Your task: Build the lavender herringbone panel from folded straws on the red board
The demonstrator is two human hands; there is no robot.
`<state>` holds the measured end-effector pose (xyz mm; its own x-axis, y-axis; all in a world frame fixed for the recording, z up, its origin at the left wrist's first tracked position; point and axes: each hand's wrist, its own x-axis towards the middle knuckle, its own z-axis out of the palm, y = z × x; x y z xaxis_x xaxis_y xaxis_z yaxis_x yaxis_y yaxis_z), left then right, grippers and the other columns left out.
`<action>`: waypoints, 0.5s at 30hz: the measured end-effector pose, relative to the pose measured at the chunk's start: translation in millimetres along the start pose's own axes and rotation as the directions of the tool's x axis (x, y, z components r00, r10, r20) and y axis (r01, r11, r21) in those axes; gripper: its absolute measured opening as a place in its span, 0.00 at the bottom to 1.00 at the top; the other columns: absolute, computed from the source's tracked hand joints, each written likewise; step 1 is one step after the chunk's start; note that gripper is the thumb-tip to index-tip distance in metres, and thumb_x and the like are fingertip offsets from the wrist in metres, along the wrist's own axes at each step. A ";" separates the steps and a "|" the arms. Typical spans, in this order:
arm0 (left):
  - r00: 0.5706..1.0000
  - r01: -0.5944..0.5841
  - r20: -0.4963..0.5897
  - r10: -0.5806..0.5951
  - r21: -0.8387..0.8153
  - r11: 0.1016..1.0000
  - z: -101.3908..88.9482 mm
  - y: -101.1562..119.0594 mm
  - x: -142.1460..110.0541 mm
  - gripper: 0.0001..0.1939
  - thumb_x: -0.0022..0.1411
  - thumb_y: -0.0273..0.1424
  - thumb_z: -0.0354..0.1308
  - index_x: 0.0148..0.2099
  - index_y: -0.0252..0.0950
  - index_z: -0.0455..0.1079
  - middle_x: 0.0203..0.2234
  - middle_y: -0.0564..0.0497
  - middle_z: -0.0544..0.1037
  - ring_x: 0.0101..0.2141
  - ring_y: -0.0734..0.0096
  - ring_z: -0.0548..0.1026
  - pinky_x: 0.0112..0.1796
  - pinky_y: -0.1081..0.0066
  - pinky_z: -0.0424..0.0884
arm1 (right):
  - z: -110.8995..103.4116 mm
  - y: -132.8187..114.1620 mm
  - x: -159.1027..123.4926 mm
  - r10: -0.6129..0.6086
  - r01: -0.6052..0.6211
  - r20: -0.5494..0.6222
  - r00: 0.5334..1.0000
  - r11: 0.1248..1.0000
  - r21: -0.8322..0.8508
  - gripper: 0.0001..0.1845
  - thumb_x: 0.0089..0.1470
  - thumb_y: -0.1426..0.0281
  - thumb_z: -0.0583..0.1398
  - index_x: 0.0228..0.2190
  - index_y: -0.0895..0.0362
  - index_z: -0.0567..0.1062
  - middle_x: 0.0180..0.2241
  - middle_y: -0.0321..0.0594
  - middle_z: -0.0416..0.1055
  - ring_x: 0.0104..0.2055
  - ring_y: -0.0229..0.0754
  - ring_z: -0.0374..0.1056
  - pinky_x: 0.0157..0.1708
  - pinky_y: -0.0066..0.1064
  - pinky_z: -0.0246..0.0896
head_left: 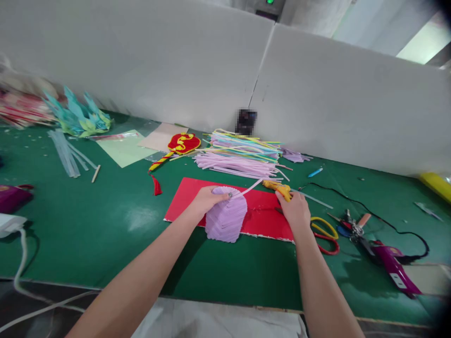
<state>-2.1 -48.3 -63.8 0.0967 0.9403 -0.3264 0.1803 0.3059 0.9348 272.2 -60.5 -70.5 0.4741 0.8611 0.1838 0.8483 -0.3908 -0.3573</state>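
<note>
My left hand pinches the upper edge of a lilac petal-shaped piece made of pipe cleaners laid side by side. One lilac strand sticks out from its top to the upper right. Under it lies a red board with a frayed white front edge. My right hand is closed on a yellow glue gun at the board's right side; part of the gun is hidden by the fingers. Beside my right wrist lie scissors with yellow and red handles.
Pipe cleaners are heaped behind the board. A red and yellow fan-shaped ornament and glue sticks lie to the left. Keys, a black cord and a purple power strip are on the right. A grey partition stands behind.
</note>
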 end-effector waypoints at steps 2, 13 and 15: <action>1.000 0.010 -0.001 -0.010 0.027 1.000 -0.4 1.7 -1.2 0.18 0.41 0.40 0.67 0.33 0.34 0.74 0.31 0.45 0.80 0.32 0.61 0.76 0.28 0.70 0.68 | 0.1 -3.7 0.3 0.028 -0.027 0.023 0.999 0.999 -0.036 0.31 0.48 0.49 0.51 0.41 0.61 0.71 0.42 0.55 0.67 0.44 0.55 0.64 0.40 0.42 0.58; 0.996 0.075 -0.043 -0.073 0.033 0.997 0.1 3.8 -1.0 0.18 0.39 0.40 0.67 0.33 0.34 0.74 0.30 0.46 0.80 0.31 0.61 0.76 0.27 0.71 0.67 | -8.4 0.4 -0.5 -0.067 0.060 -0.153 0.986 0.997 -0.050 0.26 0.50 0.51 0.53 0.38 0.59 0.73 0.41 0.52 0.67 0.44 0.53 0.63 0.43 0.42 0.58; 0.997 0.070 -0.042 -0.068 0.042 0.997 -1.2 3.9 -0.6 0.20 0.39 0.41 0.67 0.34 0.33 0.74 0.30 0.46 0.80 0.30 0.62 0.76 0.26 0.72 0.67 | -20.4 18.2 -0.8 -0.121 0.119 -0.215 0.969 0.993 -0.021 0.22 0.50 0.54 0.53 0.31 0.59 0.74 0.36 0.50 0.68 0.42 0.51 0.63 0.44 0.41 0.58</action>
<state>-2.6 -47.4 -59.8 0.0426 0.9227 -0.3831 0.2276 0.3644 0.9030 292.0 -75.0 -58.5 0.4079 0.8115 0.4184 0.9034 -0.2924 -0.3136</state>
